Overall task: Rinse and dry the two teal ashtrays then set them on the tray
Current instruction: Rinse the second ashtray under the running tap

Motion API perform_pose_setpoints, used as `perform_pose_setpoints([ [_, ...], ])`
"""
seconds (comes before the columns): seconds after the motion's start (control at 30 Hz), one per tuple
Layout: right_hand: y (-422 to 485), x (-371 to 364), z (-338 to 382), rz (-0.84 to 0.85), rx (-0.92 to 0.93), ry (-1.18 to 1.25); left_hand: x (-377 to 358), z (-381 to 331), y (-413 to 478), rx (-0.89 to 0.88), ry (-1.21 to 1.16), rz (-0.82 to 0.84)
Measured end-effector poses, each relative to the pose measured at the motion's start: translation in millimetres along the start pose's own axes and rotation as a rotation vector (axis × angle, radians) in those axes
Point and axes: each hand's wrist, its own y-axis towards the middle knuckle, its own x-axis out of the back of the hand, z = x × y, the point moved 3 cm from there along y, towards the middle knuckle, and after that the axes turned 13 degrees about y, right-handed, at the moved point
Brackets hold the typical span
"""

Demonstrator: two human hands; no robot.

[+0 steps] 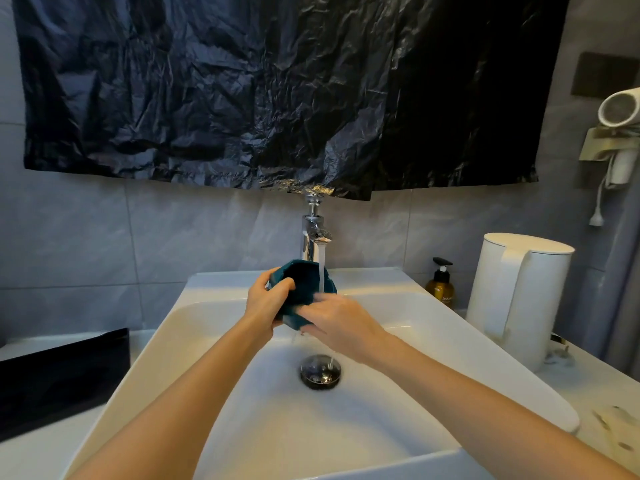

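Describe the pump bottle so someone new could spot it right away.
Find the white sink, then the tall white kettle on the counter to its right. The pump bottle stands between them by the wall, the only amber thing, with a black top.

L grip holds teal ashtray under tap stream; R grip touching.

Crinkled, glossy black plastic sheet hangs at 12 o'clock above a polished chrome tap; the smooth white sink gleams, the teal ashtray looks matt, and a glossy black tray sits at 8 o'clock.
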Motion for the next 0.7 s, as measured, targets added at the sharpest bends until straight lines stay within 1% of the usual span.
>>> perform_pose_setpoints([
  [0.07, 0.5, 2.3, -11.6, 0.037, 0.06, -0.162, 2.2, 0.5, 0.6, 0.007, 0.041, -0.006],
  [0.1, 0.7, 3.2, -11.9, 0.115, 0.03, -0.186, 1.5, 1.9, 0.4, 0.002, 0.063, -0.004],
  [0.17, 0.6, -2.6, -5.5, 0.232, -0.089, -0.127, -0.5, 3.7, -1.0, -0.012, 0.104, -0.001],
  [0.2, -0.8, -7.4, -0.2, 0.257, -0.149, -0.028, -0.8, 4.3, -1.0, -0.014, 0.113, -0.003],
  [0.27, -4.8, -12.4, 10.2, 0.181, -0.187, 0.208, 1.6, 5.6, -0.1, 0.001, 0.104, -0.013],
  [0.3, -6.1, -12.5, 12.1, 0.147, -0.179, 0.255, 3.2, 5.9, 0.6, 0.004, 0.105, -0.02],
  [0.33, -7.4, -11.7, 9.9, 0.135, -0.152, 0.233, 4.5, 5.9, 1.4, 0.001, 0.117, -0.026],
  [0.4, -8.5, -5.7, 2.3, 0.121, -0.07, 0.082, 4.9, 5.7, 2.2, -0.01, 0.139, -0.038],
  [0.47, -9.6, -1.1, -3.5, 0.11, -0.052, -0.055, 3.4, 5.6, 1.3, -0.019, 0.141, -0.052],
  [0.5, -9.2, -1.4, -0.9, 0.093, -0.077, -0.022, 2.0, 5.6, 1.1, -0.022, 0.135, -0.052],
  [0.53, -8.0, -3.3, 3.7, 0.072, -0.113, 0.066, 0.5, 5.9, 1.3, -0.026, 0.125, -0.046],
  [0.6, -3.8, -9.7, 14.0, 0.086, -0.2, 0.286, -0.7, 6.3, 1.4, -0.029, 0.113, -0.032],
  [0.63, -2.7, -12.2, 17.0, 0.097, -0.215, 0.341, 0.0, 6.4, 1.4, -0.028, 0.113, -0.031],
  [0.67, -3.3, -13.4, 15.1, 0.112, -0.202, 0.337, 1.6, 6.4, 1.8, -0.026, 0.116, -0.036],
  [0.7, -4.4, -10.8, 10.6, 0.114, -0.167, 0.277, 3.3, 6.6, 2.5, -0.022, 0.117, -0.046],
])
